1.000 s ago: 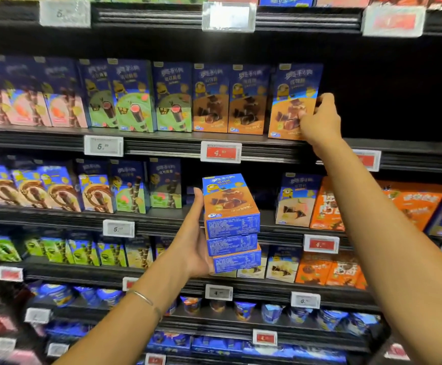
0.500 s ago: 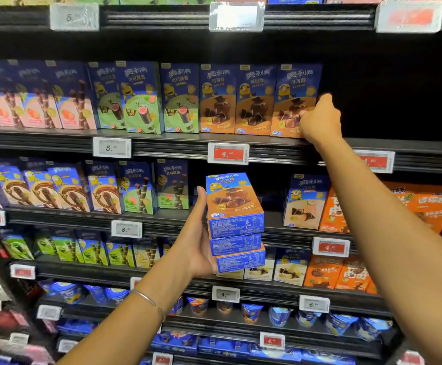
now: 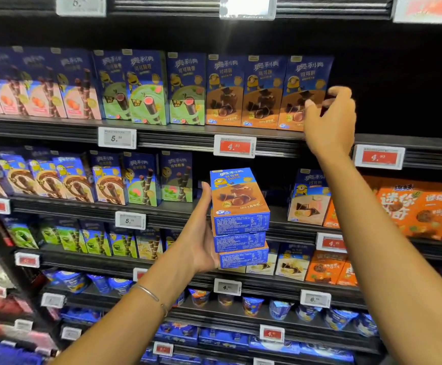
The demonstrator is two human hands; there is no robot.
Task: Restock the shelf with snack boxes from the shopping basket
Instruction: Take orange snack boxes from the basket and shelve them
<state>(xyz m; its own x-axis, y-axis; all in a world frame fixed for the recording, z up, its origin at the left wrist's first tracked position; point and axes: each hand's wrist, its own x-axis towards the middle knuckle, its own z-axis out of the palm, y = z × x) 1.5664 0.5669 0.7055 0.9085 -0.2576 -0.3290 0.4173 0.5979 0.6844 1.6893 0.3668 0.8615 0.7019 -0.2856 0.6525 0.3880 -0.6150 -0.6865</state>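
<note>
My left hand grips a stack of three blue-and-orange snack boxes from the left side, held flat in front of the middle shelf. My right hand is raised to the upper shelf. Its thumb lies over the front of the rightmost orange snack box and its curled fingers wrap that box's right edge. This box stands upright at the end of a row of three matching orange boxes. The shopping basket is out of view.
Right of my right hand the upper shelf bay is dark and bare. Green boxes and pink boxes fill the shelf to the left. Price tags line the shelf edges. Lower shelves carry more boxes and cups.
My right hand set the orange box upright against the row, then shifted from pushing with straight fingers to curling round its right edge. The left hand kept the stack still.
</note>
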